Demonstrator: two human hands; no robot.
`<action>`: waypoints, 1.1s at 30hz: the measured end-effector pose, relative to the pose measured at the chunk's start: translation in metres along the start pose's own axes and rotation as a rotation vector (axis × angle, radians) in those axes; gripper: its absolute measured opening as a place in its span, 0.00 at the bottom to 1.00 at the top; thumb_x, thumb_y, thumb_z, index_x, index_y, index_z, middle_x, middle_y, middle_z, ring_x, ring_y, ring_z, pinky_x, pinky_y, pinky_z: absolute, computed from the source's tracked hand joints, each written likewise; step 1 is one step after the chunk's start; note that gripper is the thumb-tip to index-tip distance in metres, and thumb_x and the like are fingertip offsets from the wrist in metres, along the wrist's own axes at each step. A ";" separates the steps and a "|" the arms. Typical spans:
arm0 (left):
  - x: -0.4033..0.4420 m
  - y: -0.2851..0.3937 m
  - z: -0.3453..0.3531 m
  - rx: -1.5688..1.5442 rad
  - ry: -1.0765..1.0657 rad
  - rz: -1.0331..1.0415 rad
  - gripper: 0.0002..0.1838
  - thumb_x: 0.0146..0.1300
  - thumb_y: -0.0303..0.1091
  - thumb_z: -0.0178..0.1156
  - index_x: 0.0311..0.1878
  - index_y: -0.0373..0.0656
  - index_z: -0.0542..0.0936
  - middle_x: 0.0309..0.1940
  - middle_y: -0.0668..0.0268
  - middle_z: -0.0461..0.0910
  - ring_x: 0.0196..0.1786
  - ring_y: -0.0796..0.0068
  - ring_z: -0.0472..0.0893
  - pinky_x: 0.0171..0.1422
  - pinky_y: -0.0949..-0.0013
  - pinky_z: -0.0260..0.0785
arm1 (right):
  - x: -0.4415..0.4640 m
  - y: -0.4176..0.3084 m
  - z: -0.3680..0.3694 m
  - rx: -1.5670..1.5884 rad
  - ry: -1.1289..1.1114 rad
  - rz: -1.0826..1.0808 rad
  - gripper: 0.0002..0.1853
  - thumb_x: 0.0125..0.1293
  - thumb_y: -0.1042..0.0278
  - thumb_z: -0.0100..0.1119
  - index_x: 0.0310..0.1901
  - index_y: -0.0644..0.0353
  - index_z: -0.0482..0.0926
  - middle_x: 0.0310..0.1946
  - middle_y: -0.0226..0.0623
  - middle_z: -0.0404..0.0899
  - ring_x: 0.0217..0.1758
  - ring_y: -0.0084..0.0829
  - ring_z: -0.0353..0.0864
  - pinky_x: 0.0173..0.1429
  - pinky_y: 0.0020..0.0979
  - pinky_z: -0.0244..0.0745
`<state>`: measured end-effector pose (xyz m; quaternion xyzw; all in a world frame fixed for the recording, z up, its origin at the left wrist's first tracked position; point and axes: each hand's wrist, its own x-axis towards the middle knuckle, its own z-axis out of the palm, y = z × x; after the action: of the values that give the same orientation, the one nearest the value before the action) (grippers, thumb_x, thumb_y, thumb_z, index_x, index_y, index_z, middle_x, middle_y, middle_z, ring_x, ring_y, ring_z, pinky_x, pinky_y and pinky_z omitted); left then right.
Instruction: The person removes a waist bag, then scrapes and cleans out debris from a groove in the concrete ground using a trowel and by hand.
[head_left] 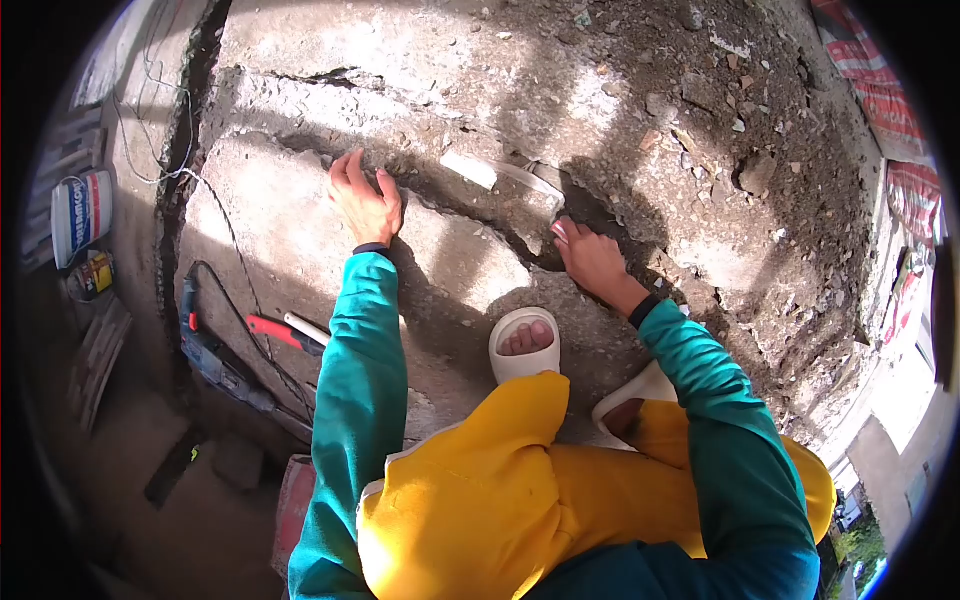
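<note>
My left hand (365, 203) rests on the broken edge of a concrete slab (270, 215), fingers apart and bent over the rim beside the crack, with nothing in it. Low over the same crack, my right hand (592, 262) has its fingers curled together near the end of a pale, flat strip (530, 183). A small pinkish-white bit shows at the fingertips; I cannot make out what it is. Next to the strip lies a short white piece (469, 170). Dark soil (600, 215) fills the gap under my right hand.
A corded power tool (225, 365), a red-handled tool (277, 330) and a white stick (306, 327) lie left of my left arm. A paint bucket (82, 215) and a can (91, 277) stand further left. Rubble and a stone (757, 172) cover the right side.
</note>
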<state>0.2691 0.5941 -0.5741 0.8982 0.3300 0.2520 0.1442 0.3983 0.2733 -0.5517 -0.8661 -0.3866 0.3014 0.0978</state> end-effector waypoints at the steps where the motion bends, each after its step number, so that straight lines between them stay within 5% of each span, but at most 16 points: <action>1: -0.001 0.000 0.000 0.088 -0.004 0.017 0.21 0.58 0.36 0.57 0.56 0.42 0.75 0.57 0.53 0.69 0.62 0.51 0.66 0.68 0.49 0.54 | 0.007 -0.004 -0.001 -0.023 -0.028 0.006 0.20 0.70 0.55 0.49 0.56 0.60 0.69 0.35 0.48 0.82 0.33 0.53 0.83 0.40 0.51 0.78; 3: 0.014 0.011 -0.003 0.176 -0.001 0.050 0.19 0.57 0.36 0.58 0.53 0.45 0.78 0.56 0.55 0.70 0.61 0.54 0.68 0.66 0.50 0.55 | 0.021 -0.006 -0.001 -0.033 -0.005 -0.028 0.20 0.69 0.56 0.49 0.55 0.61 0.70 0.35 0.48 0.82 0.34 0.52 0.83 0.40 0.50 0.78; 6: 0.029 0.017 0.009 0.274 -0.467 0.301 0.06 0.53 0.34 0.62 0.35 0.54 0.84 0.39 0.71 0.81 0.45 0.65 0.79 0.54 0.58 0.61 | 0.025 -0.007 -0.007 -0.026 -0.043 -0.028 0.20 0.69 0.56 0.49 0.54 0.62 0.71 0.35 0.48 0.82 0.35 0.52 0.83 0.41 0.49 0.79; 9: 0.036 0.017 0.055 0.073 -1.066 0.371 0.08 0.51 0.34 0.62 0.36 0.53 0.85 0.38 0.67 0.84 0.42 0.59 0.83 0.48 0.55 0.73 | 0.020 -0.005 -0.012 -0.002 -0.084 -0.014 0.20 0.71 0.56 0.47 0.53 0.64 0.71 0.36 0.50 0.82 0.37 0.51 0.83 0.41 0.50 0.78; 11: 0.032 0.023 0.091 0.410 -1.075 0.607 0.08 0.57 0.33 0.56 0.39 0.51 0.83 0.35 0.64 0.83 0.42 0.60 0.83 0.44 0.53 0.75 | 0.005 0.001 -0.009 0.018 -0.058 0.030 0.19 0.70 0.55 0.47 0.51 0.64 0.71 0.36 0.53 0.81 0.37 0.53 0.83 0.42 0.51 0.78; 13: 0.028 0.020 0.122 0.463 -1.132 0.704 0.14 0.52 0.38 0.61 0.44 0.50 0.82 0.39 0.60 0.84 0.46 0.60 0.84 0.48 0.56 0.76 | -0.014 0.011 -0.008 0.070 -0.064 0.036 0.18 0.69 0.57 0.49 0.51 0.65 0.70 0.34 0.54 0.81 0.35 0.55 0.83 0.41 0.51 0.78; 15: 0.029 0.038 0.123 0.567 -1.170 0.791 0.09 0.54 0.39 0.59 0.37 0.52 0.80 0.35 0.63 0.81 0.41 0.63 0.82 0.41 0.57 0.73 | -0.036 0.020 -0.007 0.114 -0.116 0.099 0.18 0.69 0.59 0.49 0.52 0.64 0.68 0.35 0.55 0.81 0.34 0.56 0.82 0.39 0.50 0.78; 17: 0.013 0.008 0.138 0.299 -0.463 1.229 0.05 0.55 0.37 0.55 0.25 0.55 0.74 0.23 0.71 0.68 0.32 0.69 0.73 0.33 0.60 0.63 | -0.057 0.035 0.002 0.130 -0.029 0.081 0.18 0.68 0.60 0.50 0.54 0.62 0.67 0.37 0.55 0.81 0.33 0.57 0.82 0.39 0.52 0.77; 18: 0.019 0.023 0.133 0.419 -0.757 1.172 0.07 0.57 0.36 0.54 0.24 0.54 0.77 0.26 0.70 0.74 0.33 0.68 0.77 0.34 0.60 0.66 | -0.065 0.040 0.000 0.144 -0.051 0.103 0.18 0.68 0.60 0.51 0.54 0.61 0.68 0.38 0.54 0.81 0.34 0.57 0.82 0.40 0.52 0.77; 19: 0.023 0.038 0.130 0.542 -0.838 1.152 0.10 0.58 0.39 0.56 0.24 0.53 0.83 0.30 0.66 0.80 0.35 0.66 0.81 0.31 0.60 0.69 | -0.071 0.044 -0.005 0.154 -0.069 0.132 0.18 0.68 0.61 0.51 0.55 0.60 0.68 0.38 0.53 0.81 0.34 0.57 0.82 0.40 0.53 0.77; 24: 0.046 0.051 0.109 0.523 -1.150 1.127 0.08 0.56 0.39 0.57 0.26 0.51 0.84 0.32 0.61 0.82 0.34 0.63 0.82 0.31 0.58 0.71 | -0.082 0.064 -0.003 0.208 -0.037 0.094 0.18 0.67 0.61 0.52 0.55 0.61 0.70 0.38 0.53 0.81 0.36 0.56 0.81 0.41 0.52 0.77; 25: 0.049 0.046 0.096 0.300 -1.072 1.009 0.07 0.52 0.37 0.60 0.27 0.47 0.84 0.32 0.55 0.83 0.36 0.57 0.84 0.37 0.55 0.75 | -0.085 0.066 -0.004 0.212 -0.060 0.112 0.18 0.67 0.61 0.52 0.55 0.61 0.70 0.38 0.54 0.81 0.36 0.56 0.81 0.41 0.52 0.77; 27: 0.080 0.096 0.039 0.396 -1.367 0.670 0.09 0.50 0.36 0.60 0.29 0.42 0.84 0.32 0.51 0.83 0.40 0.52 0.84 0.44 0.54 0.77 | -0.085 0.074 0.001 0.203 -0.054 0.101 0.17 0.67 0.62 0.52 0.54 0.61 0.70 0.37 0.53 0.81 0.36 0.56 0.81 0.40 0.51 0.77; 30: 0.114 0.128 -0.006 0.355 -1.410 0.680 0.12 0.42 0.36 0.66 0.29 0.38 0.83 0.28 0.49 0.82 0.37 0.46 0.82 0.43 0.53 0.74 | -0.085 0.078 0.011 0.132 -0.078 0.141 0.15 0.68 0.62 0.51 0.52 0.61 0.70 0.36 0.52 0.81 0.35 0.55 0.81 0.40 0.50 0.77; 33: 0.156 0.200 -0.044 -0.020 -1.243 0.669 0.11 0.50 0.33 0.65 0.26 0.33 0.81 0.22 0.49 0.79 0.28 0.51 0.81 0.37 0.57 0.73 | -0.085 0.075 0.012 0.074 0.067 0.068 0.14 0.69 0.62 0.50 0.50 0.61 0.70 0.36 0.51 0.81 0.35 0.55 0.81 0.39 0.50 0.77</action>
<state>0.4513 0.5535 -0.3964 0.9276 -0.1098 -0.2740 0.2290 0.3926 0.1594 -0.5532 -0.8840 -0.3424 0.2895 0.1322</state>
